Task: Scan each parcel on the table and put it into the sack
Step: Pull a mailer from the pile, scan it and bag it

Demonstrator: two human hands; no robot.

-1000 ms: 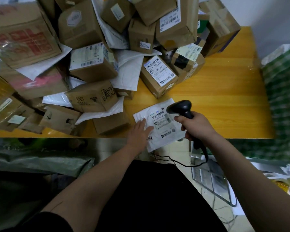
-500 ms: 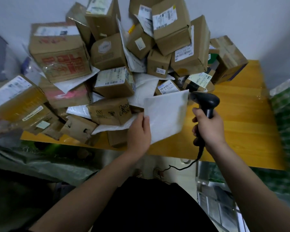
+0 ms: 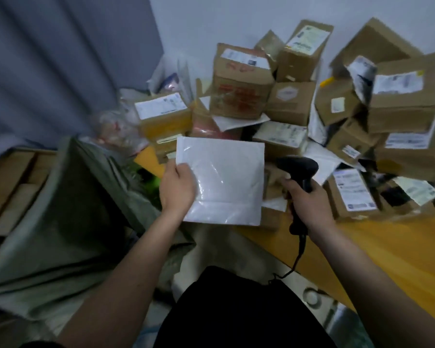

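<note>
The white mailer (image 3: 224,182) is glossy and I pinch it by one edge only, so it could slip and miss the mouth of the green sack (image 3: 68,222) at my left. My left hand (image 3: 177,189) clamps the mailer's left edge, holding it above the table (image 3: 387,247) edge. My right hand (image 3: 309,204) is wrapped around the black scanner (image 3: 299,169) handle. Its cable could snag on the parcel pile (image 3: 312,109).

The white mailer (image 3: 224,182) shows only its blank back; its label faces away. The left fingers (image 3: 183,172) go behind its edge. The labels on the cardboard boxes (image 3: 402,96) are blurred, and the sack (image 3: 60,222) is cut off at the left.
</note>
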